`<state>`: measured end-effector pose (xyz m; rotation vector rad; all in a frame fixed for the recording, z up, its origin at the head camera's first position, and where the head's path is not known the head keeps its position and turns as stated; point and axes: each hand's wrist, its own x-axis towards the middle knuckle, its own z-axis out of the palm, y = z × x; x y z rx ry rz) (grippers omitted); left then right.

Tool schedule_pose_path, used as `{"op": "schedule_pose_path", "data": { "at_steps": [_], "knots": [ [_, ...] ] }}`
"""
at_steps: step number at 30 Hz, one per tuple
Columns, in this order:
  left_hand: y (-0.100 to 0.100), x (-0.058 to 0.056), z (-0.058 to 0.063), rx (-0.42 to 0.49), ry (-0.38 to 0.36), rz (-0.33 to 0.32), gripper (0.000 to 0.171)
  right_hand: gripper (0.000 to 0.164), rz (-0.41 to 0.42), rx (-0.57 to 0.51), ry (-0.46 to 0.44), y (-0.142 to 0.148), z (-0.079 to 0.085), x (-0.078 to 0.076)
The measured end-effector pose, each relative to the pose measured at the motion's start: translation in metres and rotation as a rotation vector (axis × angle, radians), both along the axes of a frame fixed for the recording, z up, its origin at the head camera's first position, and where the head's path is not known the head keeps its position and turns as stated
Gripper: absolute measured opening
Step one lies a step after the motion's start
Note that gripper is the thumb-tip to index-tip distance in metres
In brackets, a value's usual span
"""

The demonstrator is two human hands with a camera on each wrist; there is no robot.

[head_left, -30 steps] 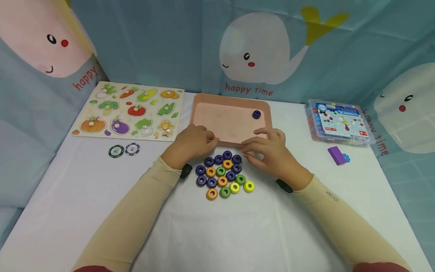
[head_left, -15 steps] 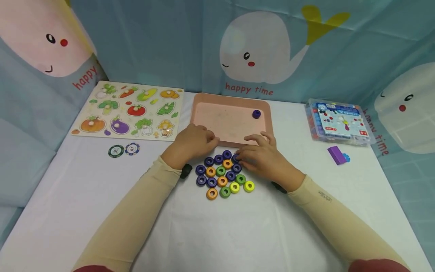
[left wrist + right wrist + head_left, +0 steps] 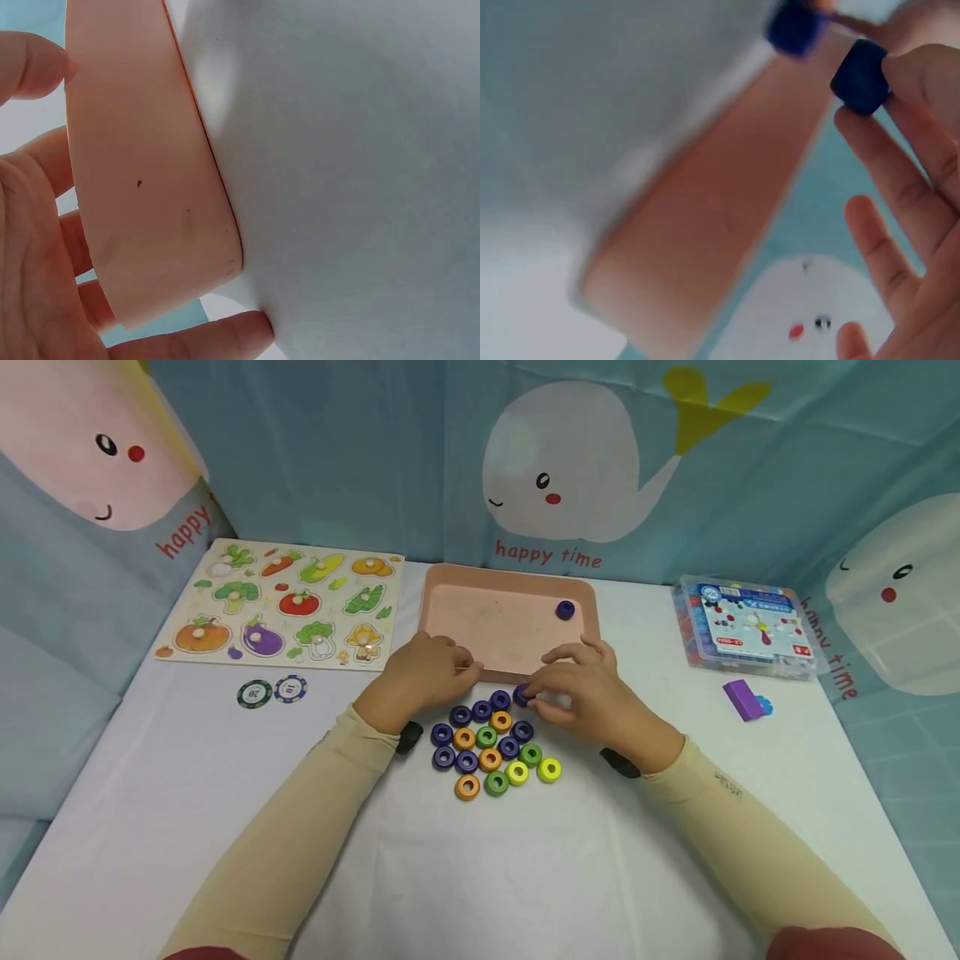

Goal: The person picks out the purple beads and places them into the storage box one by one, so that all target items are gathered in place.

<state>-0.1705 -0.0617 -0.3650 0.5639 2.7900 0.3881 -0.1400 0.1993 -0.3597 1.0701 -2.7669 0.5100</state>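
Nearest the person, two beige sleeves (image 3: 281, 847) reach in over a desk (image 3: 600, 877) covered in white cloth. Mid-desk lies a loose, flat cluster of thick ring-shaped beads: orange beads (image 3: 467, 796), yellow beads (image 3: 550, 778), green beads (image 3: 496, 792) and, mostly on the left and far sides, dark blue beads (image 3: 443, 767). Lying single-layered with holes mostly upward, each can probably be picked up by its sides.

At the cluster's far right, the right hand (image 3: 600, 706) pinches one dark blue bead (image 3: 859, 77) between thumb and fingers, its other fingers spread apart. Another blurred dark bead shows close by in the right wrist view; whether the fingers touch it is hard to tell.

Well to the left sit two round printed chips (image 3: 255, 693); to the right, a purple block (image 3: 742, 700) beside a small blue piece (image 3: 765, 705).

The left hand (image 3: 420, 681) holds the near left corner of a shallow pale-pink rectangular tray (image 3: 510, 578), fingers bent over its wall, presumably to keep it from sliding. One dark blue bead (image 3: 566, 610) sits inside, towards the far right corner.

Flanking the tray are a vegetable-picture knob puzzle board (image 3: 333, 612) and a clear plastic box (image 3: 753, 631) of coloured pieces, apparently kept aside. Behind hangs a blue whale-print curtain (image 3: 420, 460).
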Motion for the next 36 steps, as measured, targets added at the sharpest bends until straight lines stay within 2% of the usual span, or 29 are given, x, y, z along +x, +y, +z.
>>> {"op": "schedule_pose_path", "data": {
  "at_steps": [4, 8, 13, 18, 21, 23, 25, 27, 30, 33, 36],
  "knots": [
    [0.0, -0.001, 0.0, 0.008, 0.005, -0.003, 0.05, 0.012, -0.203, -0.043, -0.075, 0.018, 0.01, -0.027],
    [0.001, -0.002, -0.002, 0.008, 0.003, -0.011, 0.051, 0.01, -0.367, -0.02, -0.146, 0.034, 0.004, -0.06],
    [0.004, -0.002, -0.004, 0.006, -0.005, -0.012, 0.051, 0.012, -0.433, 0.045, -0.204, 0.04, -0.007, -0.082],
    [0.006, 0.0, -0.003, 0.012, -0.01, -0.01, 0.052, 0.015, -0.483, 0.071, -0.22, 0.039, -0.01, -0.085],
    [0.006, 0.001, -0.003, 0.011, -0.009, -0.007, 0.051, 0.021, -0.499, 0.088, -0.216, 0.034, -0.008, -0.078],
    [0.006, 0.002, -0.003, 0.013, -0.006, -0.006, 0.051, 0.022, -0.467, 0.081, -0.181, 0.029, -0.004, -0.063],
    [0.006, 0.002, -0.003, 0.015, -0.004, -0.006, 0.051, 0.02, -0.384, 0.047, -0.135, 0.024, -0.001, -0.041],
    [0.006, 0.002, -0.003, 0.013, 0.001, -0.006, 0.051, 0.017, -0.254, -0.004, -0.109, 0.018, 0.0, -0.016],
    [0.004, 0.001, -0.002, 0.0, 0.009, -0.003, 0.05, 0.014, -0.075, -0.039, -0.142, 0.01, -0.005, 0.013],
    [0.003, 0.0, 0.0, -0.007, 0.013, 0.003, 0.05, 0.014, 0.002, -0.016, -0.194, 0.003, -0.013, 0.025],
    [0.001, 0.0, 0.0, 0.0, 0.007, 0.008, 0.05, 0.014, 0.03, 0.025, -0.211, 0.0, -0.019, 0.026]
  ]
}}
